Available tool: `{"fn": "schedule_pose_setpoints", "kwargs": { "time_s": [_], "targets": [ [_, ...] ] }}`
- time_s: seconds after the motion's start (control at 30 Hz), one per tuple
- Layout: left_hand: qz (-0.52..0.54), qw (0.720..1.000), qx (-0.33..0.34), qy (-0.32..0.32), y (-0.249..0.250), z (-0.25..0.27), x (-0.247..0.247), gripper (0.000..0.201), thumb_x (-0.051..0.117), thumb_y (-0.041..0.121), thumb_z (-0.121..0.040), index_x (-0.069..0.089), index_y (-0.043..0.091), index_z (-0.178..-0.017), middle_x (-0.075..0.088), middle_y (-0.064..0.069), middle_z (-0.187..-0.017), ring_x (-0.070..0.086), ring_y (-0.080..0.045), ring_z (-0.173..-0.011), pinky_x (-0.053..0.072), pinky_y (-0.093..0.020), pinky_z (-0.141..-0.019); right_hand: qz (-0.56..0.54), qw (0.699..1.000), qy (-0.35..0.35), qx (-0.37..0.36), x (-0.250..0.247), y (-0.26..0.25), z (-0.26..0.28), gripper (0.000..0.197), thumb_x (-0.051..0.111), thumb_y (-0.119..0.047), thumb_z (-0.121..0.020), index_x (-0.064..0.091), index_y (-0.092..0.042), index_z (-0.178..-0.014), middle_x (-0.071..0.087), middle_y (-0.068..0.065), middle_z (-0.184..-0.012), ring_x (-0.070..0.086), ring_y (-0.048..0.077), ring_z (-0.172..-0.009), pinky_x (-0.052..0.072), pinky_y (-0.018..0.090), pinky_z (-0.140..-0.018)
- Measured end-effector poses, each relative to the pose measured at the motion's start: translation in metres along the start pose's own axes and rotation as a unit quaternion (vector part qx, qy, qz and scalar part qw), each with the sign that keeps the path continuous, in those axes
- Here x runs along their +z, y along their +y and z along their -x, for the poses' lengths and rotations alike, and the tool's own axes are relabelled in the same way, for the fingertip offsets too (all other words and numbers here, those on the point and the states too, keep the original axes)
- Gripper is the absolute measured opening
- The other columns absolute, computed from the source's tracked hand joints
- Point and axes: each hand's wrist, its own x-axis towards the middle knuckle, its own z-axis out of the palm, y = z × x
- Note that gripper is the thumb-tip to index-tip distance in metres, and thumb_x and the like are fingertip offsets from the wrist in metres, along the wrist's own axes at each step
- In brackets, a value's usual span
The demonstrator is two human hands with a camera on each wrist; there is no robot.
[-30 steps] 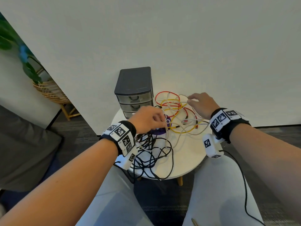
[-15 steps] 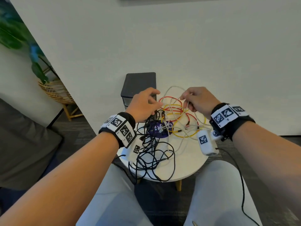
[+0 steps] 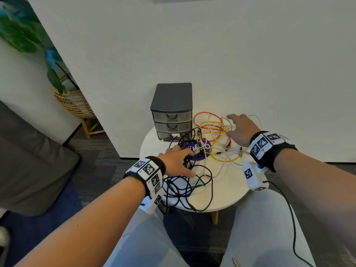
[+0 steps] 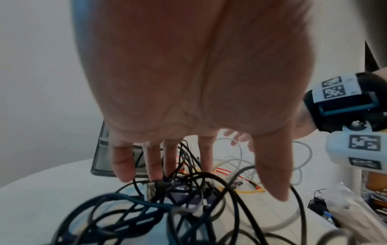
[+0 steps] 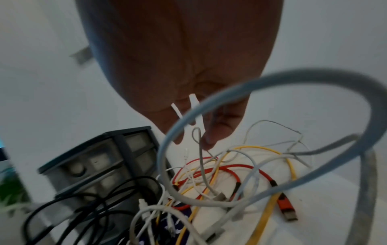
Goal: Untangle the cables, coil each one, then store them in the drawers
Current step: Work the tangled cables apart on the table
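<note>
A tangle of cables lies on a small round white table (image 3: 229,191). The black cables (image 3: 185,185) pile at the front left. The red cable (image 3: 207,114), yellow cable (image 3: 221,159) and white and grey cables (image 3: 221,170) loop at the back right. A dark grey three-drawer unit (image 3: 172,110) stands at the back, all drawers closed. My left hand (image 3: 176,162) hovers over the black cables (image 4: 209,207), fingers (image 4: 155,164) straight and spread. My right hand (image 3: 239,130) is spread flat over the light cables; a thin grey wire (image 5: 198,149) runs by its fingertips (image 5: 209,140).
A purple disc (image 3: 192,146) lies under the tangle at the table's middle. The wall stands right behind the table. A plant in a wicker basket (image 3: 75,103) and a grey cushion (image 3: 28,160) are to the left. My knees (image 3: 146,237) are under the near edge.
Both hands were raised, pinching cables near the drawers. They have let go and come down with spread fingers, the left back toward me onto the black cables, the right over the light ones.
</note>
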Motion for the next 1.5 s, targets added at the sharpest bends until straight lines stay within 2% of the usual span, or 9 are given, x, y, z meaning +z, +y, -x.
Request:
{"fn": "schedule_pose_setpoints", "kwargs": {
  "time_s": [0.1,0.2,0.3,0.5,0.67,0.83,1.0,1.27,1.5],
  "targets": [
    [0.009,1.000,0.005,0.016,0.004,-0.008,0.003,0.078,0.071,0.053,-0.088,0.032,0.035,-0.152,0.037,-0.005,-0.151,0.039,-0.031,-0.138,0.037,-0.054,-0.113,0.011,0.997,0.009,-0.071,-0.007,-0.005,0.022,0.051,0.063,-0.038,-0.096,0.048,-0.025,-0.144,0.046,0.009,-0.129,0.054,0.026,-0.106,0.042,0.034,-0.090],
    [0.007,1.000,0.002,0.027,0.010,-0.014,0.001,0.076,0.070,0.050,-0.090,0.033,0.030,-0.154,0.041,-0.005,-0.148,0.043,-0.029,-0.134,0.040,-0.047,-0.111,0.156,0.978,-0.112,-0.085,0.001,-0.007,0.035,0.043,0.060,-0.050,-0.095,0.059,-0.023,-0.129,0.047,0.001,-0.119,0.053,0.022,-0.103,0.044,0.036,-0.090],
    [0.007,1.000,0.002,0.030,0.013,-0.017,0.000,0.075,0.071,0.046,-0.091,0.035,0.025,-0.154,0.044,-0.007,-0.144,0.045,-0.029,-0.132,0.040,-0.041,-0.110,0.242,0.949,-0.182,-0.092,0.016,-0.003,0.039,0.030,0.052,-0.035,-0.102,0.068,-0.010,-0.108,0.063,0.008,-0.115,0.059,0.026,-0.103,0.048,0.036,-0.087],
    [0.014,0.999,-0.015,0.040,0.008,-0.017,-0.004,0.070,0.070,0.041,-0.093,0.041,0.019,-0.152,0.047,-0.010,-0.142,0.049,-0.028,-0.128,0.043,-0.037,-0.106,-0.047,0.998,0.010,-0.050,0.010,0.012,0.021,0.030,0.047,-0.017,-0.102,0.057,-0.023,-0.075,0.069,0.010,-0.095,0.064,0.031,-0.087,0.050,0.041,-0.076],
    [0.021,0.999,-0.013,0.036,0.009,-0.021,-0.004,0.064,0.071,0.040,-0.092,0.047,0.021,-0.148,0.051,-0.010,-0.140,0.053,-0.028,-0.124,0.045,-0.037,-0.105,-0.146,0.981,0.123,0.026,0.007,0.012,-0.007,0.028,0.050,-0.019,-0.101,0.061,-0.022,-0.075,0.071,0.008,-0.084,0.069,0.030,-0.080,0.057,0.044,-0.080],
    [0.036,0.999,-0.009,0.040,0.010,-0.020,-0.006,0.053,0.070,0.034,-0.094,0.053,0.017,-0.141,0.055,-0.009,-0.135,0.054,-0.026,-0.120,0.044,-0.031,-0.099,-0.035,0.999,0.005,0.026,0.027,-0.005,-0.020,0.021,0.056,-0.023,-0.102,0.069,-0.007,-0.095,0.071,0.014,-0.096,0.068,0.031,-0.088,0.056,0.040,-0.080],
    [0.051,0.998,-0.005,0.039,0.007,-0.018,-0.010,0.053,0.070,0.033,-0.094,0.053,0.015,-0.141,0.055,-0.008,-0.132,0.055,-0.026,-0.120,0.044,-0.032,-0.099,0.033,0.998,-0.041,0.020,0.041,-0.020,-0.018,0.018,0.060,-0.029,-0.099,0.065,-0.012,-0.106,0.065,0.012,-0.116,0.059,0.029,-0.099,0.043,0.031,-0.077],
    [0.064,0.997,0.003,0.044,0.006,-0.015,-0.010,0.061,0.074,0.036,-0.091,0.051,0.016,-0.144,0.054,-0.011,-0.134,0.054,-0.027,-0.118,0.046,-0.036,-0.101,-0.044,0.995,-0.090,0.017,0.029,-0.021,-0.003,0.049,0.064,-0.039,-0.096,0.056,-0.017,-0.140,0.058,0.006,-0.139,0.056,0.026,-0.124,0.042,0.036,-0.103],
    [0.079,0.996,0.002,0.045,0.008,-0.006,-0.009,0.067,0.072,0.033,-0.093,0.042,0.015,-0.150,0.049,-0.013,-0.143,0.051,-0.028,-0.128,0.039,-0.028,-0.096,-0.183,0.981,-0.025,0.056,0.017,0.001,0.011,0.036,0.061,-0.045,-0.096,0.063,-0.027,-0.128,0.066,0.003,-0.121,0.065,0.025,-0.107,0.053,0.048,-0.098]
  ]
}}
